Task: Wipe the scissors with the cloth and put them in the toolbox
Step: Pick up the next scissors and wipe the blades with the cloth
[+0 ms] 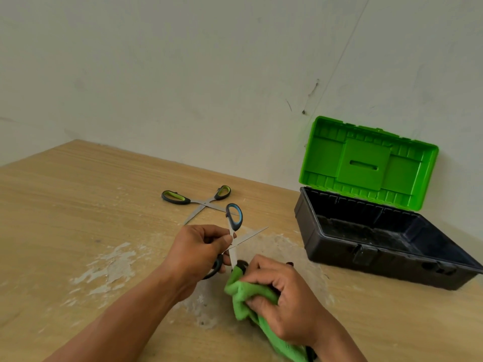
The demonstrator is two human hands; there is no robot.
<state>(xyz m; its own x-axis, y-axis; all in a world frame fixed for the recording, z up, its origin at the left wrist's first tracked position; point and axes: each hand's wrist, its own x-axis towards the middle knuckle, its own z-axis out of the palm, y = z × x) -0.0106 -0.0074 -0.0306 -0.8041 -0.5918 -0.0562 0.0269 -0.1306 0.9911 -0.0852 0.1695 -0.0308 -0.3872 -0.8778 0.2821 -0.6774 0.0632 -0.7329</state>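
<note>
My left hand grips a pair of blue-handled scissors, spread wide open above the table, pinched near the pivot. One blade points right, the other points down into a green cloth. My right hand is closed around that cloth, pressing it against the lower blade tip. A second pair of scissors with green-and-black handles lies open on the table beyond my hands. The toolbox stands open at the right, black base with a green lid leaning against the wall.
The wooden table has worn, whitish patches near my hands. A white wall rises directly behind the table and the toolbox. The toolbox base looks empty inside.
</note>
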